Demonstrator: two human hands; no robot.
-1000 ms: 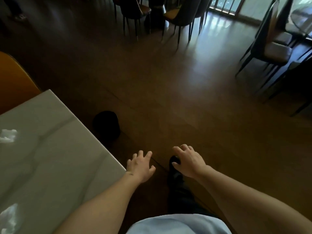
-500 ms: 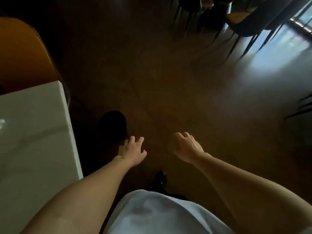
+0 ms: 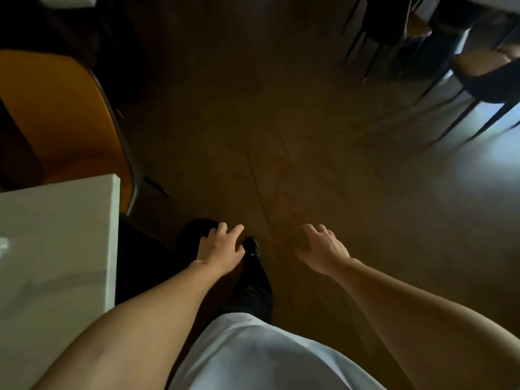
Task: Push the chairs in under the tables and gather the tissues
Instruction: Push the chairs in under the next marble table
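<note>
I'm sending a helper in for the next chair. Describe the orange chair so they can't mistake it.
Start at the white marble table on the left. At its far corner stands the orange chair, its back rimmed in dark edging. The chairs at upper right are dark with thin black legs; this is the only orange one.

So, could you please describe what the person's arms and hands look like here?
Both forearms are bare, with no sleeves reaching them. The left hand and right hand wear no gloves, and no rings or watch show. A pale blue garment covers the torso.
</note>
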